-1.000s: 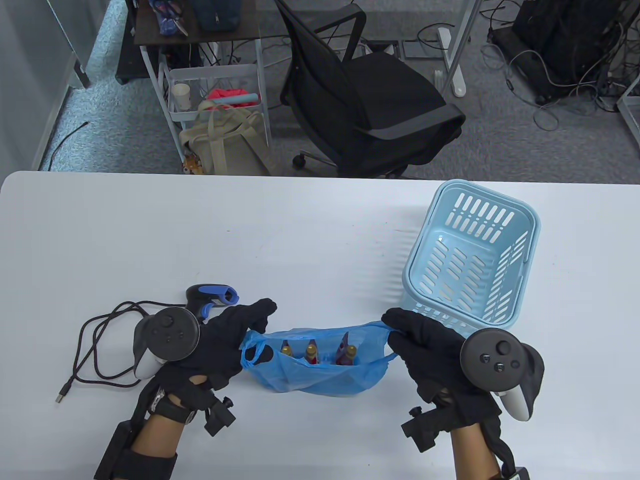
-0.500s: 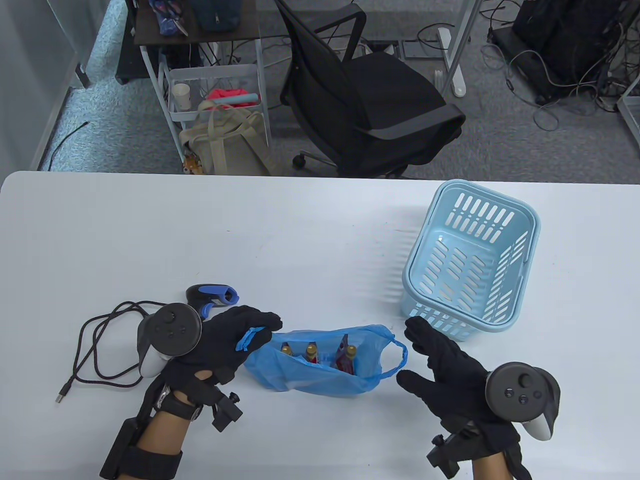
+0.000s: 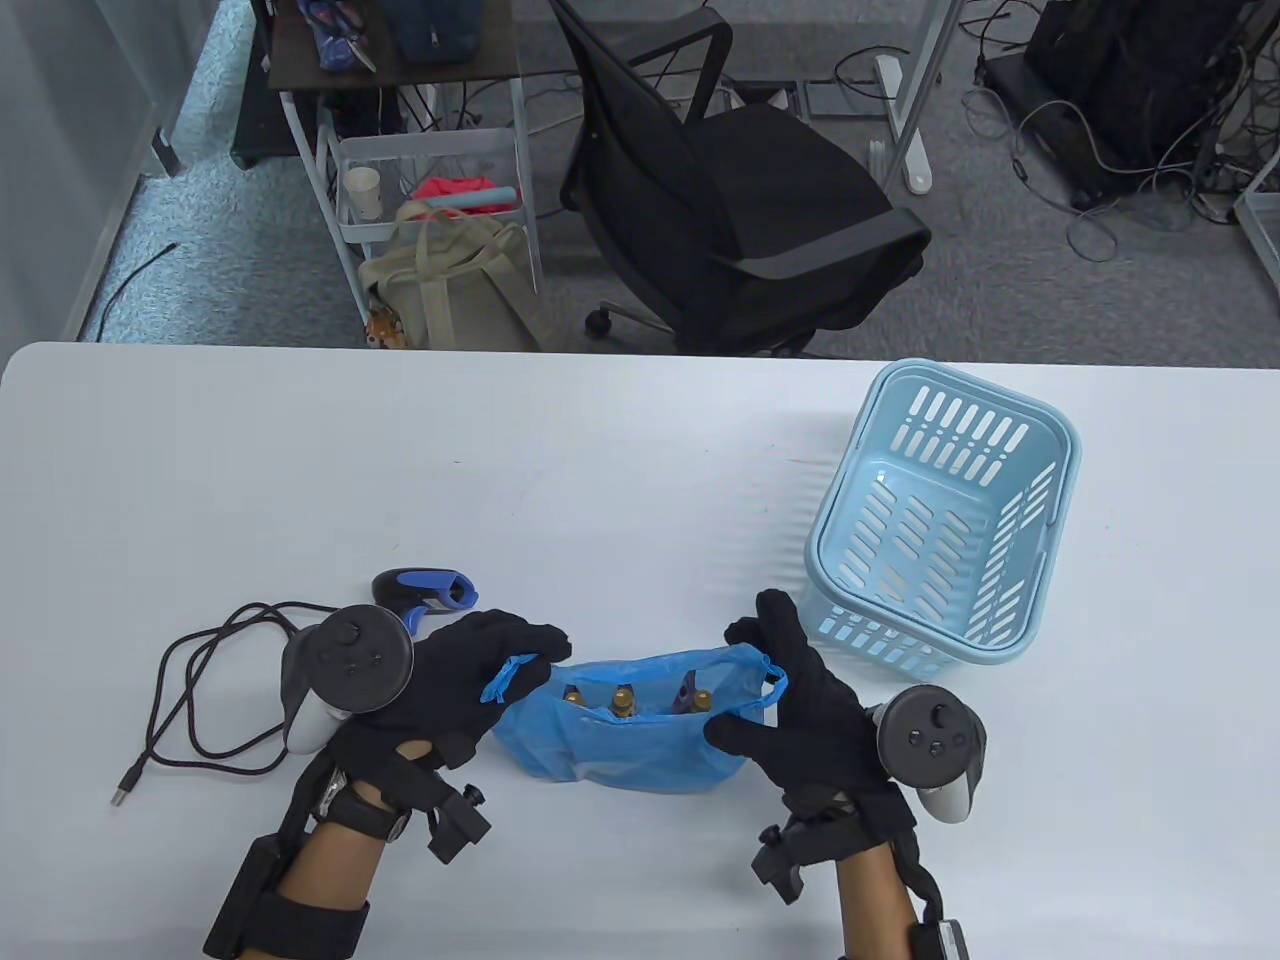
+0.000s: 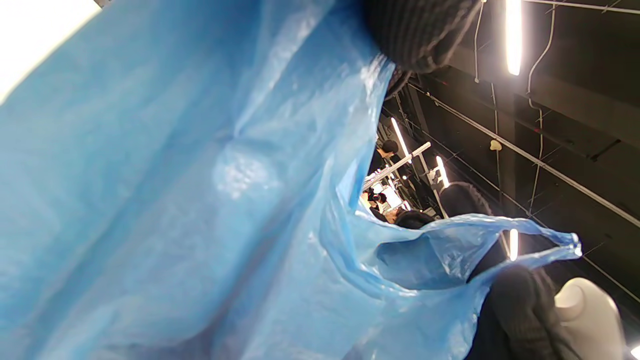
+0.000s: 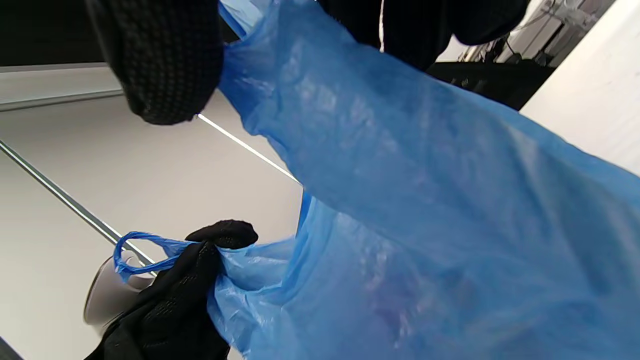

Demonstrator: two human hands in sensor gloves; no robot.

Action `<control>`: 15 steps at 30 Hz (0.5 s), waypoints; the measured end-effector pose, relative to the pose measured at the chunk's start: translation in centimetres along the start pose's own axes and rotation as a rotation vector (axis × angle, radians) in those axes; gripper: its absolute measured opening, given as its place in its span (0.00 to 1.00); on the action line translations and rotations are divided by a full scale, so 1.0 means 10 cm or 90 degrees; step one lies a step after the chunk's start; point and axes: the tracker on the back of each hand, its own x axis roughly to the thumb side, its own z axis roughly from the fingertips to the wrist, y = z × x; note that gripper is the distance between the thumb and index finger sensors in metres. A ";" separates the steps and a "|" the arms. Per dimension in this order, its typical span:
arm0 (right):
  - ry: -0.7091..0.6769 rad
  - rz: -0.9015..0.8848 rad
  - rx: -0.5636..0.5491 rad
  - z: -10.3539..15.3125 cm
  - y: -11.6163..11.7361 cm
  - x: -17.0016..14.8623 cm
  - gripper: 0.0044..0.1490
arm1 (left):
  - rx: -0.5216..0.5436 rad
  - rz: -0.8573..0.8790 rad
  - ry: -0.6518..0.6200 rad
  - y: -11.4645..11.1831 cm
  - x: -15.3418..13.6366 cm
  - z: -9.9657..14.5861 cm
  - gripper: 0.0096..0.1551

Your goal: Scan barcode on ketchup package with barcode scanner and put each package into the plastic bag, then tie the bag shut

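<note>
my left hand (image 3: 470, 680) pinches the bag's (image 3: 620, 745) left handle, my right hand (image 3: 790, 700) grips the right one. the bag sits on the table (image 3: 600, 480) between them, ketchup packs (image 3: 625, 700) inside. to tie well, i'd pull both loops up evenly, cross them close over the packs, then knot snugly.

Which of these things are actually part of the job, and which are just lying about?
Part of the job: plastic bag, ketchup packages inside it, barcode scanner, left hand, right hand.

Lying about: blue basket, office chair, cart.
</note>
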 end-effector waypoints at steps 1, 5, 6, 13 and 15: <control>0.001 0.004 -0.008 -0.01 0.01 0.01 0.63 | -0.001 -0.004 -0.002 0.00 0.01 0.00 0.24; 0.001 0.027 -0.030 -0.05 0.06 0.03 0.49 | -0.006 -0.015 -0.004 -0.03 0.05 -0.02 0.24; -0.008 0.030 -0.038 -0.06 0.07 0.04 0.45 | -0.008 -0.025 -0.004 -0.04 0.08 -0.03 0.24; -0.007 -0.008 -0.006 -0.18 0.14 0.11 0.24 | -0.030 -0.147 -0.003 -0.14 0.26 -0.07 0.24; -0.009 -0.029 0.003 -0.22 0.18 0.13 0.24 | -0.036 -0.206 -0.002 -0.21 0.33 -0.10 0.24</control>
